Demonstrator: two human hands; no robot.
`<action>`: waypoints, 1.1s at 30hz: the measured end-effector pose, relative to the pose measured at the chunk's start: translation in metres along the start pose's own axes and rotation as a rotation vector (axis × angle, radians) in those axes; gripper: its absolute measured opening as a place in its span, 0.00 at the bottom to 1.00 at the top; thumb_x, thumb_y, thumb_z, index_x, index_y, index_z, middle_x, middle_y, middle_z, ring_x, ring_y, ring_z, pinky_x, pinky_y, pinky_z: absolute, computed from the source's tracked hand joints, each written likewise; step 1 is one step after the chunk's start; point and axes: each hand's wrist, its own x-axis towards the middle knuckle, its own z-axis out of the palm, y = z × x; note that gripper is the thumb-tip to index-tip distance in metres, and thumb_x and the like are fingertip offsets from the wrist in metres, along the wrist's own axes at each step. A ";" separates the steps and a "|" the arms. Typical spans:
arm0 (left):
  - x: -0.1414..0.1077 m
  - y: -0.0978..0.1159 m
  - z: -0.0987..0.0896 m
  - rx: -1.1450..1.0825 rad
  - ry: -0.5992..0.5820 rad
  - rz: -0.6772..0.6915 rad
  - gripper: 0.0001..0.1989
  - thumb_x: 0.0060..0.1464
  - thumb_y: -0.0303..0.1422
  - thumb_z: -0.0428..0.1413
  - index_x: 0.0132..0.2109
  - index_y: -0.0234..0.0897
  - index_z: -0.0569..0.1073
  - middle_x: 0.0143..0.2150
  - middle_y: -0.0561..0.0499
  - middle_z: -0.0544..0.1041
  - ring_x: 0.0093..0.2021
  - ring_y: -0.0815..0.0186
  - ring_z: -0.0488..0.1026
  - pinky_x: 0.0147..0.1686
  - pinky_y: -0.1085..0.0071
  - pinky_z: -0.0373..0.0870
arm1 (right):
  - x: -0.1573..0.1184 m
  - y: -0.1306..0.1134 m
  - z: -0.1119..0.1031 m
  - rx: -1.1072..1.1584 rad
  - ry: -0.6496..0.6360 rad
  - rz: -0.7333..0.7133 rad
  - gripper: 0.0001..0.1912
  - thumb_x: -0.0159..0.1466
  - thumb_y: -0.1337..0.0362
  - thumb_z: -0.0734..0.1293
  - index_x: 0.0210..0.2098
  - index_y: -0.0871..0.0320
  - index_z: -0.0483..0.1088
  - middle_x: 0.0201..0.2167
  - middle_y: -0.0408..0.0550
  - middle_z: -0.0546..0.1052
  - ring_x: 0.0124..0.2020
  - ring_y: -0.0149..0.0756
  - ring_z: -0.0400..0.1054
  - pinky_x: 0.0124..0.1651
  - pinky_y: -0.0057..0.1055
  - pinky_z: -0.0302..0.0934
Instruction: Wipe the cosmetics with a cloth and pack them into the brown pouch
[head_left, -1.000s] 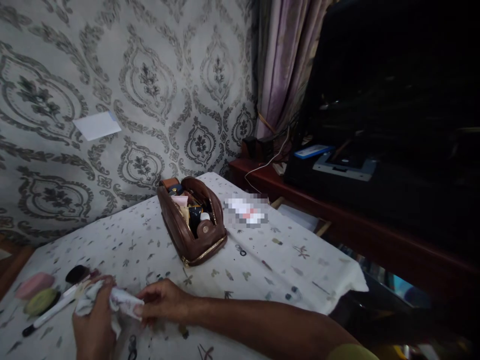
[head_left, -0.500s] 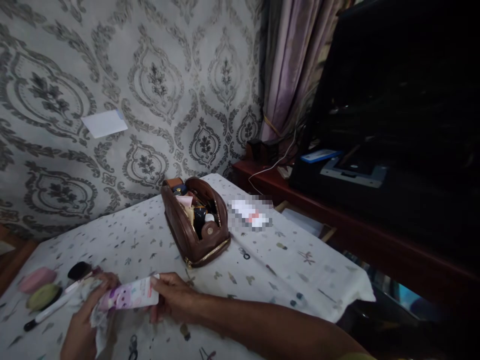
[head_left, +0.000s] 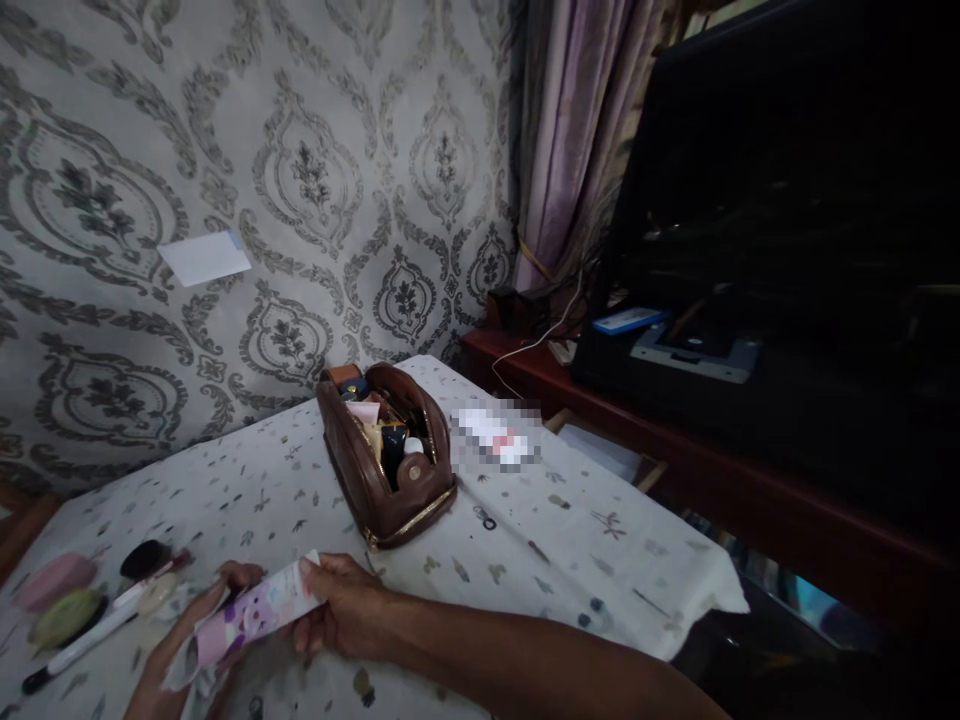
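A tube (head_left: 259, 612) in pink, white and purple with a cartoon figure lies between my two hands, low in the head view. My right hand (head_left: 341, 605) pinches its flat white end between thumb and fingers. Around the other, pink end my left hand (head_left: 176, 640) is closed, with a crumpled white tissue (head_left: 180, 668) bunched against it. The tube hides part of the left fingers. Beyond my hands stands a brown toiletry bag (head_left: 352, 470), unzipped, with several cosmetics inside.
Left on the patterned tablecloth (head_left: 442, 640) lie a white-handled brush (head_left: 82, 640), a dark brush head (head_left: 145, 560), a pink sponge (head_left: 56, 582) and a green one (head_left: 67, 620). A blurred white item (head_left: 487, 432) lies right of the bag. A television (head_left: 787, 250) stands at right.
The tube's pink end has tilted lower and shows more, and the left hand and tissue have shifted slightly down. Both hands keep their hold. The camera view has shifted slightly.
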 end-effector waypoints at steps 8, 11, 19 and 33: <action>0.014 -0.018 -0.014 0.051 -0.240 0.091 0.23 0.42 0.45 0.65 0.46 0.43 0.78 0.49 0.46 0.81 0.62 0.39 0.66 0.60 0.46 0.65 | -0.017 -0.021 0.017 0.036 0.067 -0.030 0.38 0.37 0.47 0.81 0.38 0.62 0.67 0.21 0.41 0.76 0.15 0.26 0.67 0.16 0.19 0.55; -0.011 -0.011 0.000 0.020 -0.286 0.077 0.28 0.50 0.45 0.61 0.58 0.44 0.73 0.59 0.45 0.75 0.68 0.41 0.58 0.65 0.45 0.57 | -0.023 -0.027 0.026 0.020 0.121 -0.009 0.36 0.36 0.51 0.83 0.36 0.62 0.68 0.22 0.41 0.77 0.15 0.24 0.66 0.17 0.19 0.55; -0.049 -0.001 0.029 0.095 -0.280 0.123 0.38 0.53 0.39 0.60 0.69 0.45 0.59 0.67 0.45 0.67 0.70 0.47 0.56 0.68 0.52 0.54 | -0.024 -0.026 0.032 0.032 0.224 -0.045 0.34 0.36 0.56 0.83 0.36 0.60 0.67 0.22 0.38 0.76 0.18 0.23 0.66 0.22 0.20 0.57; -0.039 -0.018 0.027 0.496 -0.163 0.326 0.37 0.55 0.42 0.60 0.68 0.41 0.59 0.52 0.46 0.77 0.52 0.58 0.72 0.56 0.61 0.67 | -0.023 -0.010 0.029 -0.181 0.099 -0.042 0.27 0.51 0.40 0.73 0.35 0.56 0.66 0.25 0.38 0.66 0.25 0.28 0.61 0.29 0.28 0.59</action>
